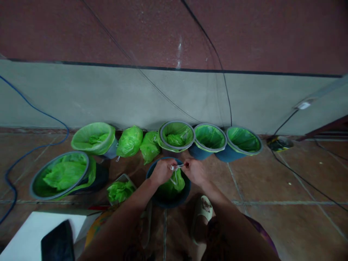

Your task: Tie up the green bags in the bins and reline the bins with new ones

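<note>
A dark blue bin (pixel 169 203) stands on the floor between my feet with a green plastic bag (pixel 176 182) inside it. Above the bin, my left hand (pixel 163 171) is closed on one side of the bag's white drawstring (pixel 178 166). My right hand (pixel 195 171) pinches the other side, so the string stretches between my fingers. The bag's gathered top hangs just below the string. Behind my hands, a grey-rimmed bin (pixel 162 137) is lined with green plastic.
Two lined bins (pixel 202 152) (pixel 227 156) stand right along the wall. Tied green bags (pixel 130 141) sit left, near two wide lined bins (pixel 108 150) (pixel 102 179). A small container (pixel 125 177) holds green plastic. A phone (pixel 57 242) lies on a white box (pixel 29 232). Cables cross the floor.
</note>
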Demonstrator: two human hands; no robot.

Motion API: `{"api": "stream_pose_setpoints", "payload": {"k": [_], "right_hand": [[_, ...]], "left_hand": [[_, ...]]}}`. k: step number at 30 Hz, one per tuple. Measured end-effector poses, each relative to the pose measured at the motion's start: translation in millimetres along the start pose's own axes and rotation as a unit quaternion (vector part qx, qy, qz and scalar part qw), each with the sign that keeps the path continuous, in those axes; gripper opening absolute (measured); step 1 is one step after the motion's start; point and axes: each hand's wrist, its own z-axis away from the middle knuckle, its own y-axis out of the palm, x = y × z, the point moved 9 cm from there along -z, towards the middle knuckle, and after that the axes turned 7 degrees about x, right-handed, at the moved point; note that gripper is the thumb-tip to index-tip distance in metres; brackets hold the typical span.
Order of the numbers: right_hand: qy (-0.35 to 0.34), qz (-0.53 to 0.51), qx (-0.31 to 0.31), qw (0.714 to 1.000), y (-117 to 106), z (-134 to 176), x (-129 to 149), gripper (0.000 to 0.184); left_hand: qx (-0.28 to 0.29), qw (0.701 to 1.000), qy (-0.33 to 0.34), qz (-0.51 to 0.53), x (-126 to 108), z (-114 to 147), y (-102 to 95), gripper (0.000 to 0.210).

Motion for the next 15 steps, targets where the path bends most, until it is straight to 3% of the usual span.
{"api": "stream_pose_setpoints", "payload": {"k": [6, 9, 11, 13, 15], "right_hand": [[0.034, 0.030, 0.047, 0.998, 18, 0, -23, 0.017], [0.006, -0.009, 0.071, 0.997, 27, -2, -17, 0.016], [-0.026, -0.072, 0.097, 0.992, 34, -3, -9, 0.017], [-0.055, -0.138, 0.138, 0.979, 44, -1, 0, 0.018], [-0.070, -0.183, 0.168, 0.966, 51, 1, 6, 0.018]], "left_hand": [[0.025, 0.994, -0.062, -0.091, 36, 7, 13.4, 0.014], [0.081, 0.979, -0.130, -0.134, 54, 17, 30.0, 0.062], [0.107, 0.975, -0.155, -0.116, 61, 24, 42.3, 0.081], [0.100, 0.981, -0.161, -0.037, 66, 26, 52.1, 0.066], [0.067, 0.980, -0.170, 0.076, 73, 25, 57.6, 0.027]]}}
